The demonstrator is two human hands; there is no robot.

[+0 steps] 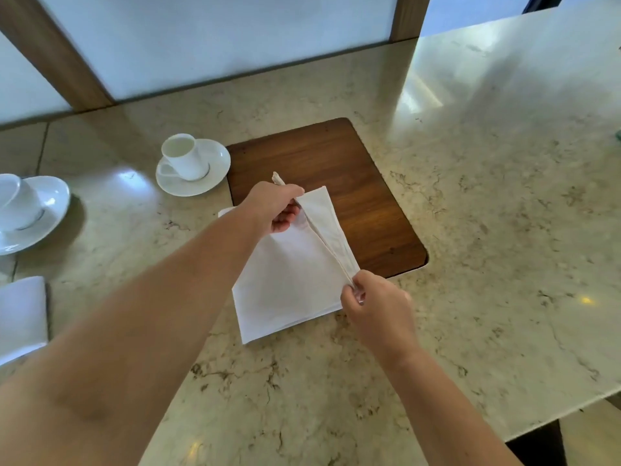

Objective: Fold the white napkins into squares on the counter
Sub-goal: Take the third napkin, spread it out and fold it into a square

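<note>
We see the white napkin [285, 280] lying partly on the marble counter [487, 213] and partly over the near left corner of a dark wooden board [369, 183] set into it. Our left hand [275, 206] grips the far end of a raised fold of the cloth, fingers curled round it, with a small tip of fabric poking out beyond the knuckles. Our right hand [373, 307] pinches the near end of that same fold, so the ridge runs taut between the two hands. The left forearm crosses the napkin's left edge and hides some of it. To the left stand a white cup on a saucer [191, 163], and a second cup and saucer [27, 213] at the frame's edge. Below that lies what looks like another folded napkin [20, 314], though it is partly cut off.
</note>
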